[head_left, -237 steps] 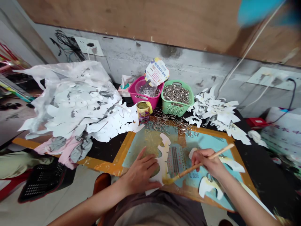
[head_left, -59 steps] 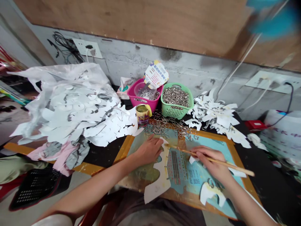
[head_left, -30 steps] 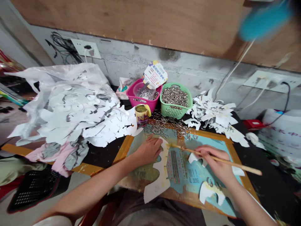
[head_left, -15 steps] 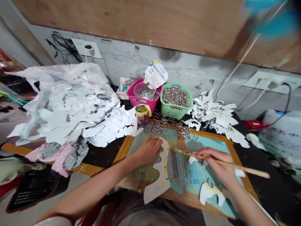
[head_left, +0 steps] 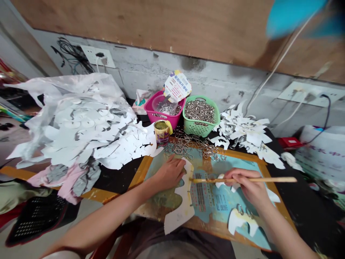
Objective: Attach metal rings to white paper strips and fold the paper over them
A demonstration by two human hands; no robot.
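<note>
**L hand (head_left: 169, 173) flat on white card cutout (head_left: 180, 216), R hand (head_left: 244, 185) clenched on wooden-handled brush (head_left: 269, 179)**

L hand open, palm down, fingers resting on top end of cutout; no pinch. Cutout lies flat on printed board w/ orange frame (head_left: 137, 176), near edge, yellowish smears beside it. R fingers wrapped tight round handle, brush level, tip just by cutout; can't tell if touching. Small white scraps (head_left: 219, 181) under R hand. Card piece w/ metal rings (head_left: 239, 208) lower R on board.

So far, by the look: big heap of white cutouts (head_left: 88, 144) far L, smaller heap (head_left: 242, 127) far R. Further on, loose rings (head_left: 188, 149) at board's far edge, full green basket (head_left: 194, 129) of rings, pink tub (head_left: 159, 117), paste pot (head_left: 161, 132); plenty of rings left.
</note>
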